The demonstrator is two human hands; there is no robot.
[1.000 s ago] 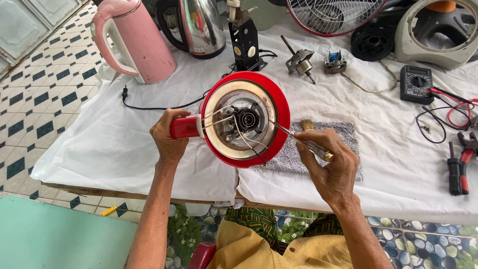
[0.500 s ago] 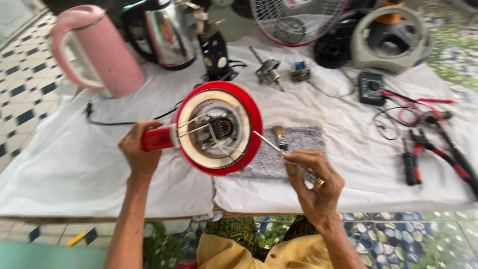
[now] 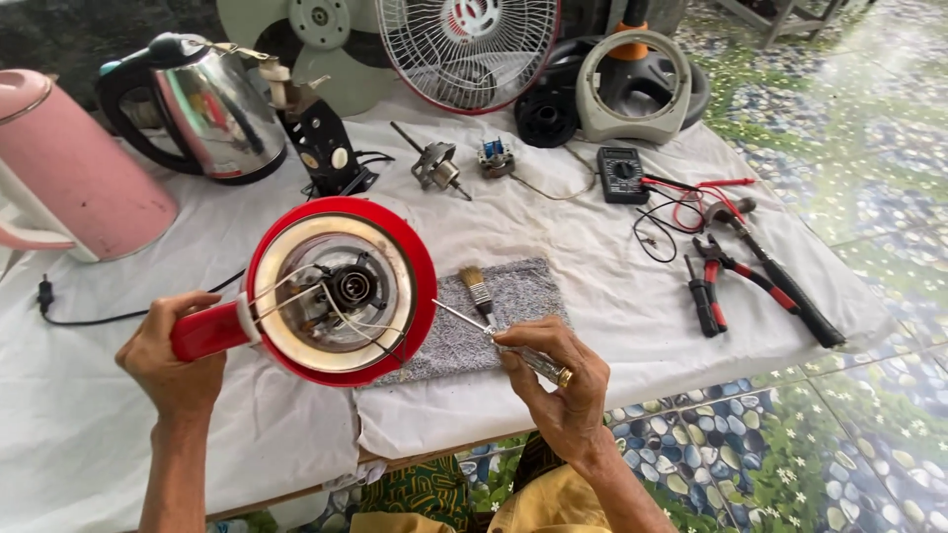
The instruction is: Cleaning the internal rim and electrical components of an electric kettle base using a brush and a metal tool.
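white-clothed table (image 3: 612, 257) — grey mat (image 3: 513, 296), multimeter (image 3: 622, 175), pliers (image 3: 707, 296)

Left hand (image 3: 176, 363): raised from the lower left on a bare forearm, fingers curled shut around a handle, knuckles upward. Right hand (image 3: 555, 388): raised from below centre, wrist bent, fingers pinched closed on a slim tool, ring worn.

Upturned kettle (image 3: 341, 291) on its side, handle in left hand (image 3: 173, 360). Screwdriver (image 3: 494, 336) in right hand (image 3: 558, 390), tip at kettle rim. Brush (image 3: 479, 289) on cloth mat (image 3: 494, 321) just behind right hand. Pliers (image 3: 706, 286) to its right, multimeter (image 3: 622, 175) well behind.
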